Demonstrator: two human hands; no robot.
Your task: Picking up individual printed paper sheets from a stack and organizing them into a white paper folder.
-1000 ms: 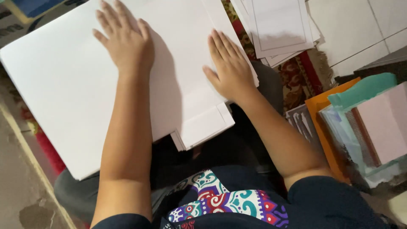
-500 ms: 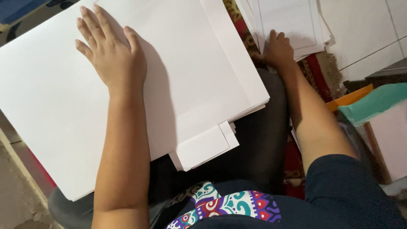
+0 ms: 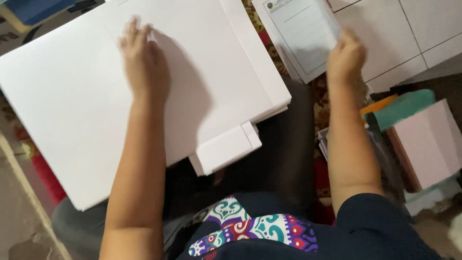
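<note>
Across the lap, a large white sheet [image 3: 72, 106] lies flat on top of a stack of white paper [image 3: 250, 82], with smaller white folded pieces [image 3: 224, 151] projecting from beneath the near edge. The left hand [image 3: 144, 67] rests palm-down on the sheet, fingers extended and spread, gripping nothing. The right hand [image 3: 345, 57] is well apart, at a printed lined form [image 3: 301, 36] on a second pile by the tiled floor [image 3: 409, 29]; its fingers curl at the form's edge, but an actual pinch cannot be confirmed. Judged from appearance, the sheets are light, thin, flexible and prone to sliding or creasing; take hold at a free edge or corner. Pink and teal folders [image 3: 423, 139] stand nearby.
</note>
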